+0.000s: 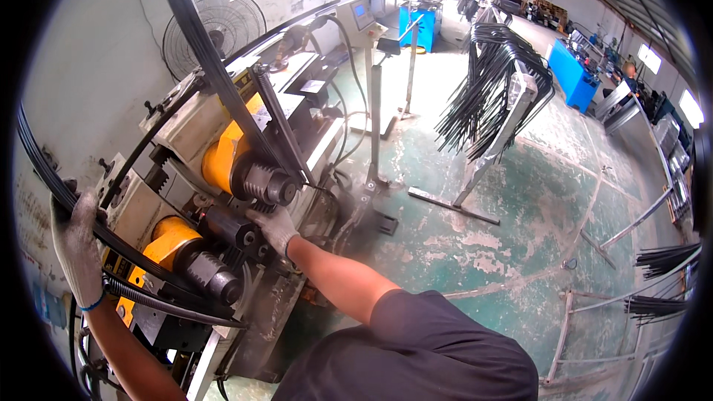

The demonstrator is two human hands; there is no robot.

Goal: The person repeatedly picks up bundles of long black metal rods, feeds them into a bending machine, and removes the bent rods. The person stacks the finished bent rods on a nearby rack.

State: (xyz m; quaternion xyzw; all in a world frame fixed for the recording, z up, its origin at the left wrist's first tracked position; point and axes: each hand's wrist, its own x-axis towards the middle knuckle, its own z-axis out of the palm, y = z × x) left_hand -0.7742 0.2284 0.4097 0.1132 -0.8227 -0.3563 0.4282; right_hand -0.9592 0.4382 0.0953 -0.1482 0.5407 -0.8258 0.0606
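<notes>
I'm counting two bar bundles [137, 255], black; left hand [76, 245], nine o'clock, holding one, curving; right hand [275, 229], can't tell.

1. Left grip [76, 241]: off-white glove, blue cuff edge.
2. Strips [41, 160] at the left grip: black.
3. Right grip [273, 226]: off-white glove, thin blue edge.
4. Upper housing [217, 164], up and left of the right grip: orange-yellow; its toothed roller [273, 186], dark grey.
5. Lower housing [174, 239], between the grips: the same orange-yellow.
6. Sleeve [423, 319], right of and below the right grip: dark grey.
7. Floor [520, 241], right of the right grip: green, blotched with pale patches.
8. Cabinet [573, 74], far beyond the right grip: bright blue.
</notes>
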